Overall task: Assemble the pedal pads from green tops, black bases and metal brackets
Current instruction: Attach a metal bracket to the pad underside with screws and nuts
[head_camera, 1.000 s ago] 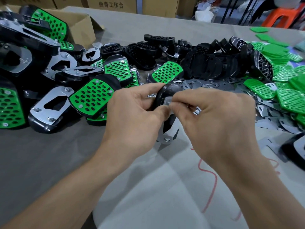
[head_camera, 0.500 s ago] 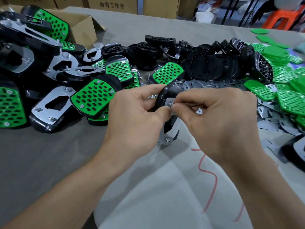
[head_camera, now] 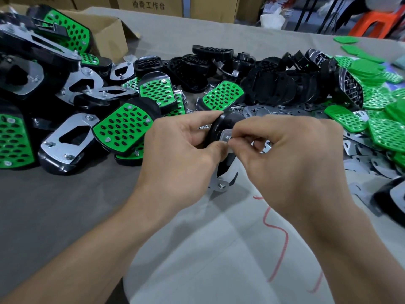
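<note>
I hold a black pedal base (head_camera: 221,126) upright above the table, its metal bracket (head_camera: 221,183) facing me. My left hand (head_camera: 182,148) grips the base from the left, fingers over its top edge and thumb on the bracket side. My right hand (head_camera: 291,159) pinches something small at the bracket's upper screw (head_camera: 228,138) between thumb and forefinger; the piece itself is hidden. Finished pads with green tops (head_camera: 123,128) lie to the left. Loose black bases (head_camera: 274,82) are piled behind, loose green tops (head_camera: 385,132) and flat brackets (head_camera: 359,150) to the right.
An open cardboard box (head_camera: 109,34) stands at the back left with pads piled against it. More boxes line the far edge, and an orange stool (head_camera: 379,20) stands beyond. Grey cloth (head_camera: 54,205) covers the table; a white sheet with red marks (head_camera: 219,260) lies near me.
My hands and the base stay in nearly the same place. The right thumb and forefinger have shifted slightly at the upper screw.
</note>
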`<state>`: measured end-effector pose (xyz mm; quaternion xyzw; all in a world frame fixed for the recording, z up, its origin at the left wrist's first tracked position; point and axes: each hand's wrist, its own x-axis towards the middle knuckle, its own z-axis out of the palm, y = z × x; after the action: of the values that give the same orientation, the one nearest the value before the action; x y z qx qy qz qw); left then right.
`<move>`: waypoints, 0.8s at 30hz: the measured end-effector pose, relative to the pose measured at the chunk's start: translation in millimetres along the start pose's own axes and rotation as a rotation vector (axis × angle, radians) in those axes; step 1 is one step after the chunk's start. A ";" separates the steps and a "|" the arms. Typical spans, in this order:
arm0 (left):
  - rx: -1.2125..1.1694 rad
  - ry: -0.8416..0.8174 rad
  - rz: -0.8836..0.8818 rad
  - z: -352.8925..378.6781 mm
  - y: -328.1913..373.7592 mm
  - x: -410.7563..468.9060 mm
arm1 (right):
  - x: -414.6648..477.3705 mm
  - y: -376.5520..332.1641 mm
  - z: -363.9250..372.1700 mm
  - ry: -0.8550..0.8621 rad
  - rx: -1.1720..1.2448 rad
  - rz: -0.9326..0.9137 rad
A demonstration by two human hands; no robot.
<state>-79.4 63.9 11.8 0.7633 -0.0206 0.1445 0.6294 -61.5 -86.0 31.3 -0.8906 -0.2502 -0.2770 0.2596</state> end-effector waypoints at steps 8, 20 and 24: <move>0.018 0.012 0.007 -0.8 -1.1 0.3 | 4.8 -4.6 3.8 -0.213 0.085 0.117; -0.047 -0.010 -0.009 -2.2 -4.5 1.4 | 0.8 8.2 -7.0 -0.062 0.299 0.154; -0.069 -0.024 -0.016 -4.0 -4.4 2.9 | 0.8 3.4 -5.6 -0.107 0.431 0.153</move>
<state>-76.4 69.1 8.9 0.7429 -0.0271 0.1294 0.6562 -61.0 -91.6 34.7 -0.8445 -0.2485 -0.1490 0.4503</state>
